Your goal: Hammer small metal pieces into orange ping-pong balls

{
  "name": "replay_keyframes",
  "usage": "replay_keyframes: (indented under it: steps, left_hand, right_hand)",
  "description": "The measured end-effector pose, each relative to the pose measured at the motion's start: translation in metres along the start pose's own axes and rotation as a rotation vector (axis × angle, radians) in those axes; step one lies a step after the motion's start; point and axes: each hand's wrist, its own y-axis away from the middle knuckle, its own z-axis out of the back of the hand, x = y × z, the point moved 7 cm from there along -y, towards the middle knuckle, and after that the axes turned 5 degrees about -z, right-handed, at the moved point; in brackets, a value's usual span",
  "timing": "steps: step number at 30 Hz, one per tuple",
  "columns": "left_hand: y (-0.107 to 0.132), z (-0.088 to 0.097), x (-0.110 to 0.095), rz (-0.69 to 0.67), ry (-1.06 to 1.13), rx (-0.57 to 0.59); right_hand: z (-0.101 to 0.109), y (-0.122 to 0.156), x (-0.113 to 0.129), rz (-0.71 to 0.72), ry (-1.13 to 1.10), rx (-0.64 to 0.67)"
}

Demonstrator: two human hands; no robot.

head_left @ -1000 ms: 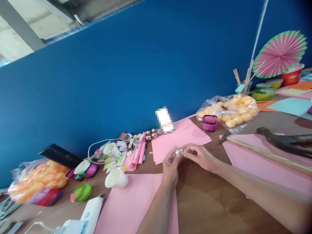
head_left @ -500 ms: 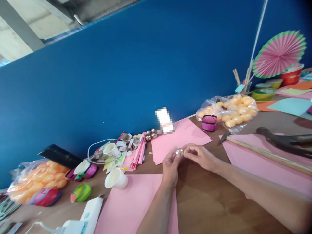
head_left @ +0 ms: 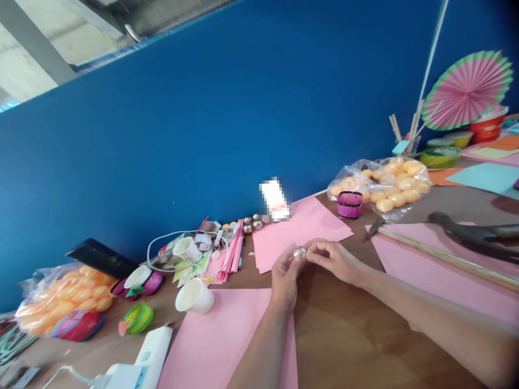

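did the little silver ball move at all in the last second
No. The ball stays pinched between the left hand and right hand, at the same spot against the near edge of the pink sheet.

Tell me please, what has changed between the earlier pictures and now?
Nothing visibly changed. The left hand and the right hand still pinch the small silver ball between their fingertips over the wooden table, in the same place. The paper cup and pink sheets lie as before.

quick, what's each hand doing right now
Left hand: closed, pinching the small silver ball.
Right hand: closed, pinching the same ball.
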Motion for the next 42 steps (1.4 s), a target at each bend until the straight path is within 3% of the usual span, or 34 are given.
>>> replay_keyframes:
  steps: [17, 42]
  left_hand:
    - [0.0004, 0.0037, 0.0003, 0.041, 0.0, -0.066]
    - [0.0013, -0.0022, -0.0019, 0.03, -0.058, -0.018]
  right_hand:
    - [0.0, -0.0011, 0.0004, 0.012, -0.043, 0.008]
    - [0.0001, 0.0004, 0.0023, -0.012, 0.048, 0.032]
